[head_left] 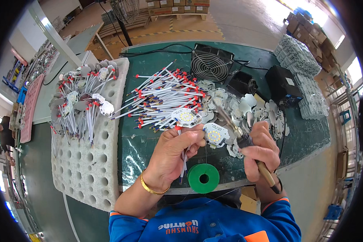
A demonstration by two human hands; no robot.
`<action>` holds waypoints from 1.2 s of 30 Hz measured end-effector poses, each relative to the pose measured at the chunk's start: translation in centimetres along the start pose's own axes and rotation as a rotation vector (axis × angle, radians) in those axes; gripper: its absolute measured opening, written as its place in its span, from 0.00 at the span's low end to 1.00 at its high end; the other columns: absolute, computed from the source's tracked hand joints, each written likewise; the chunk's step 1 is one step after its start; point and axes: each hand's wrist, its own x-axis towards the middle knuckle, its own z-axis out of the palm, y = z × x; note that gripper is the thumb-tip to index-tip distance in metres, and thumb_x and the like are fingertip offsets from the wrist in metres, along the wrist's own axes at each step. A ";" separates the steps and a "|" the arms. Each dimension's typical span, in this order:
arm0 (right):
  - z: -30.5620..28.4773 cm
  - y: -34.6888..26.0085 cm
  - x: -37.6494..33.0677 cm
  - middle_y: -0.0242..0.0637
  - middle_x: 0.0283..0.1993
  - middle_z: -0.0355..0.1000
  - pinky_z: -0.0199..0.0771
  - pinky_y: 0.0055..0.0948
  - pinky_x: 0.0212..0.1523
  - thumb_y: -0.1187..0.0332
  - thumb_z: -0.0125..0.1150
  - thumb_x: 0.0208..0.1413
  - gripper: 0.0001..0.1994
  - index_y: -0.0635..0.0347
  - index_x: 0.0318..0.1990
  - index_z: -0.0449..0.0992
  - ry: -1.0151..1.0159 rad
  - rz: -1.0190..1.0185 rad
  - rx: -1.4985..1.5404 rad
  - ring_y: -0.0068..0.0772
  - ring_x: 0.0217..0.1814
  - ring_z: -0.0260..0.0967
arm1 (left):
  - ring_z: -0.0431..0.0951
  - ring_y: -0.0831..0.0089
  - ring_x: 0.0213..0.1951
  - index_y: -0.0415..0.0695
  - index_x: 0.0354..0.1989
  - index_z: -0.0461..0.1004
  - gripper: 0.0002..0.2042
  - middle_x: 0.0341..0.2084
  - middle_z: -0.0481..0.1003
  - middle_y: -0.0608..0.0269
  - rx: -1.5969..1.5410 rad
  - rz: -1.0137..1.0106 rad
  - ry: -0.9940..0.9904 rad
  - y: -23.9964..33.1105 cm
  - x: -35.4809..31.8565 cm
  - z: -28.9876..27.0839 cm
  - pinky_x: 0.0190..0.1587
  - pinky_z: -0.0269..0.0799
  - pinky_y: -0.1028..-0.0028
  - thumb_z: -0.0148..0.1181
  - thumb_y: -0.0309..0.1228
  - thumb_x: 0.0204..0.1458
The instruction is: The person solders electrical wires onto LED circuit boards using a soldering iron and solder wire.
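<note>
Left hand (pixel 177 144) pinches a white circuit board (pixel 215 135); right hand (pixel 264 151) grips a soldering iron (pixel 245 141) at right. A steady board and brief touch should serve best.

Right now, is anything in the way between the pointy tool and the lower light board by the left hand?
Nothing visible blocks it. The right hand grips the pointy tool; the left hand holds the lower light board. Loose plates show behind, but seem to lie lower, on the table.
</note>
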 end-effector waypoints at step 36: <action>2.8 0.4 -1.2 0.35 0.27 0.67 0.63 0.25 0.27 0.79 0.60 0.45 0.08 0.62 0.32 0.68 -0.032 0.399 0.082 0.29 0.25 0.63 | 0.56 0.86 0.17 0.45 0.26 0.70 0.17 0.14 0.63 0.74 0.337 -0.115 -0.238 -2.0 1.9 -1.9 0.19 0.49 0.84 0.48 0.45 0.57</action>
